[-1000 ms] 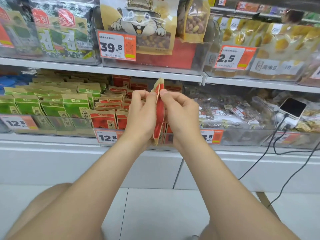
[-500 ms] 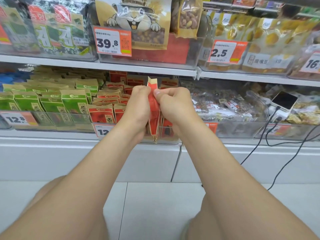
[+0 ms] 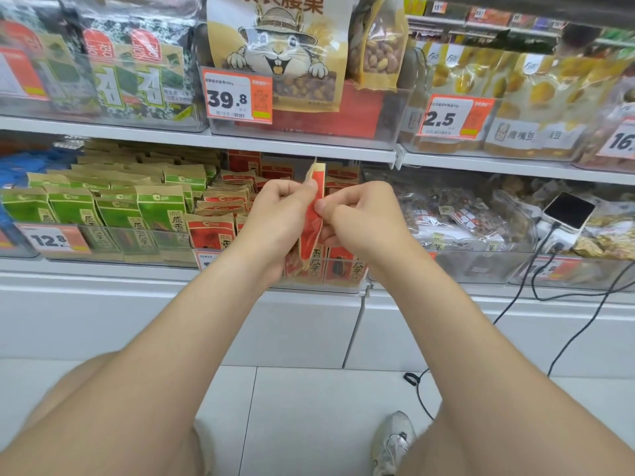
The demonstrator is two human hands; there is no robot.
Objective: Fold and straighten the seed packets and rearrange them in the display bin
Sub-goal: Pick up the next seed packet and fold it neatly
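Observation:
A red and tan seed packet [image 3: 313,221] stands upright and edge-on between my two hands, in front of the clear display bin [image 3: 343,286]. My left hand [image 3: 275,218] pinches its left side near the top, thumb against the paper. My right hand [image 3: 357,218] pinches the right edge a little lower. The packet's tan top flap sticks up above my fingers. Behind my hands the bin holds several more red seed packets [image 3: 209,231], some upright in front, others stacked loosely further back.
Green seed packets [image 3: 117,214] fill the bin to the left. A bin of clear-wrapped snacks [image 3: 457,214] sits to the right, with a phone [image 3: 568,211] and trailing black cables [image 3: 556,324]. An upper shelf edge [image 3: 302,149] runs just above the packet.
My right hand has slid down the packet's edge while the left stays near the top. The packet's lower part has bent slightly between my palms.

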